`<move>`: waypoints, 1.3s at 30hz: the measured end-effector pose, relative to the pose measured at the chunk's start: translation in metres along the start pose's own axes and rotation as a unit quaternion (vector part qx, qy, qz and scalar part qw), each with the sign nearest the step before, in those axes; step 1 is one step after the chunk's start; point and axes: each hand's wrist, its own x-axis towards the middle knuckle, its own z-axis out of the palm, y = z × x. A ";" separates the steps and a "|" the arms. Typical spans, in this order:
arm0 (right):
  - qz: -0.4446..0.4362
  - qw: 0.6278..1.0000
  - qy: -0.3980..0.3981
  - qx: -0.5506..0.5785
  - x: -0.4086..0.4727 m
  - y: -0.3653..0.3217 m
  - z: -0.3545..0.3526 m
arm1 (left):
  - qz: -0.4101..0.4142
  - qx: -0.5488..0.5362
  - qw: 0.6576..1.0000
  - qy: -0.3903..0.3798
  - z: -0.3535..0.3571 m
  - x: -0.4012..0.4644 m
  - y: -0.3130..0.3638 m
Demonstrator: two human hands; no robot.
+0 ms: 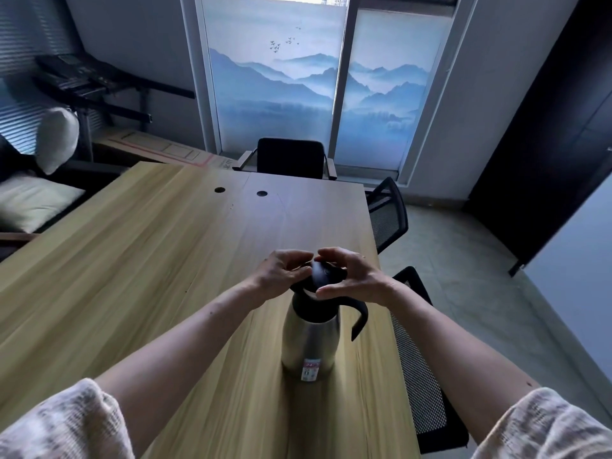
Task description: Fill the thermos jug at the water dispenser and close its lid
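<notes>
The left hand (281, 274) curls its fingers onto the black lid (326, 276) of the steel thermos jug (313, 339), standing near the table's (132, 243) right edge; the right hand (351, 276) pinches the lid's other side. Turn evenly, keeping the jug upright.

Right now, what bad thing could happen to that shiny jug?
The thermos jug stands tall and narrow near the wooden table's right edge. Both the left hand and right hand work on its black lid, so a hard twist might tip it toward the mesh chair.
</notes>
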 end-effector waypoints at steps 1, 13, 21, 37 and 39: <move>0.000 1.000 0.001 -0.004 0.000 0.000 0.000 | 0.003 -0.002 1.000 -0.001 0.000 -0.001 0.001; -0.042 0.997 0.035 -0.061 -0.001 0.002 0.010 | -0.017 0.012 1.000 0.001 0.002 -0.003 -0.005; -0.048 0.994 0.030 -0.090 -0.001 0.009 0.015 | -0.028 0.021 0.999 -0.020 0.001 -0.002 -0.012; -0.039 0.998 -0.024 -0.035 -0.003 0.021 0.018 | -0.033 -0.006 0.999 -0.011 0.005 -0.001 -0.022; -0.042 0.999 0.003 0.014 -0.009 0.021 0.010 | -0.041 -0.021 0.999 0.003 0.001 -0.002 -0.026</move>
